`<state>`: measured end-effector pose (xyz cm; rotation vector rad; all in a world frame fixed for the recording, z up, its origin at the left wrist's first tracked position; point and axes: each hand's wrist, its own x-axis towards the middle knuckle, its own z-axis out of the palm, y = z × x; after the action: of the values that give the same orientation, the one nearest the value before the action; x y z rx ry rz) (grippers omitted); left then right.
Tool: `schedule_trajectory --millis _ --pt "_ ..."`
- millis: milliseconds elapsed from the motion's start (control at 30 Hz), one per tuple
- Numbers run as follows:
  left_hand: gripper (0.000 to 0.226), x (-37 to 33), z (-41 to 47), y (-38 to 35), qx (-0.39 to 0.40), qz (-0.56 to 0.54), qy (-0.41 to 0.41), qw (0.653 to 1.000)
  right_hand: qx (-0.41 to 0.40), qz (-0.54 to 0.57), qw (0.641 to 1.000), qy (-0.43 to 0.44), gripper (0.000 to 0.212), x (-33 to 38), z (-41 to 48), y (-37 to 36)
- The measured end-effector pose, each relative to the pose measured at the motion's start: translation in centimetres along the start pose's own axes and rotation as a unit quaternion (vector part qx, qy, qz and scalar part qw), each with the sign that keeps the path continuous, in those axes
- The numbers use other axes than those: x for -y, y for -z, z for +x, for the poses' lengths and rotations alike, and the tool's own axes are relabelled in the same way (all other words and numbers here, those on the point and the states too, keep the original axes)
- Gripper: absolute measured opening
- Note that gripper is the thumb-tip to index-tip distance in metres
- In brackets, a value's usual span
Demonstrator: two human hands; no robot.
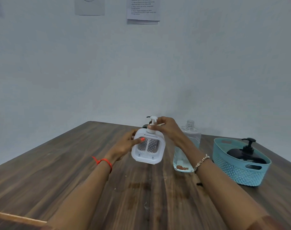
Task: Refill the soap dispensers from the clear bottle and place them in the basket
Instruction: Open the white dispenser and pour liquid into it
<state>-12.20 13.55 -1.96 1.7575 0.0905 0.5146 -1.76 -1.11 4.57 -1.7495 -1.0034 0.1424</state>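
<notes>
The dark wood-grain table (75, 163) carried everything, and the teal perforated plastic basket (237, 173) stood on its right part with a black round pump dispenser (246, 153) already inside. Just left of the basket stood the tall clear plastic bottle (189, 135), uncapped, its threaded neck bare and only a little liquid low in it. Further left of the basket, well apart from it, was the white square plastic dispenser with a dimpled clear window (148, 150), tipped so its face showed; whether its base touched the table could not be told. The left hand (125, 145) gripped its left side, thumb pressed on the front by the window's upper corner, fingers curled behind. The right hand (166, 127) pinched the white pump head (153, 120) at its collar, directly above the body held by the other hand. The shell looked stiff and smooth, probably light unless full and likely slippery if soap had run on it, so the flat sides seemed the sound place to clamp while the collar took the twisting. The thin spout looked the weakest part to pull on.
</notes>
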Motion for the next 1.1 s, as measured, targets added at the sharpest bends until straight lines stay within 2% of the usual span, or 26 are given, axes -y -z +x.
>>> schedule_trajectory --millis 67,133,200,333,400,567,667,833,933,1033,1100 --pt "0.037 0.1 0.1 -0.3 -0.015 0.002 0.004 1.0 -0.057 -0.092 0.994 0.009 0.035 0.2 -0.3 -0.9" --pt "0.034 0.1 0.0 -0.6 -0.023 0.002 0.006 1.0 -0.088 -0.131 0.987 0.013 0.039 0.2 -0.5 -1.6" --pt "0.033 0.1 -0.1 -0.6 -0.027 -0.004 0.009 1.0 -0.101 -0.107 0.989 0.011 0.038 0.2 -0.6 -1.7" --pt "0.032 0.3 -0.3 -0.3 -0.034 -0.018 0.013 0.999 -0.047 0.048 0.997 -0.028 0.04 0.9 -1.3 -1.0" --pt "0.033 0.3 -0.3 -0.1 -0.036 -0.02 0.011 0.999 -0.038 0.091 0.995 -0.023 0.041 0.8 -1.2 -1.0" --pt "0.033 -0.2 -0.5 -0.2 -0.04 -0.022 0.007 0.999 -0.11 -0.011 0.994 -0.022 0.051 0.6 -1.2 -2.1" --pt "0.03 -0.2 -0.8 -0.1 -0.04 -0.021 0.005 0.999 -0.1 0.008 0.995 -0.024 0.049 0.7 -1.4 -2.0" --pt "0.029 -0.2 -1.2 0.2 -0.036 -0.024 0.003 0.999 -0.032 0.083 0.995 -0.044 0.042 1.0 -1.7 -1.3" --pt "0.029 -0.2 -1.2 0.1 -0.041 -0.015 -0.001 0.999 -0.045 0.049 0.997 -0.028 0.042 1.5 -1.9 -2.0" --pt "0.025 -0.1 -1.2 0.0 -0.046 -0.02 -0.001 0.999 -0.078 -0.018 0.997 -0.019 0.028 1.8 -2.2 -2.8" --pt "0.025 -0.1 -1.3 -0.1 -0.047 -0.02 -0.002 0.999 -0.09 -0.042 0.995 -0.009 0.03 1.6 -2.2 -3.1"
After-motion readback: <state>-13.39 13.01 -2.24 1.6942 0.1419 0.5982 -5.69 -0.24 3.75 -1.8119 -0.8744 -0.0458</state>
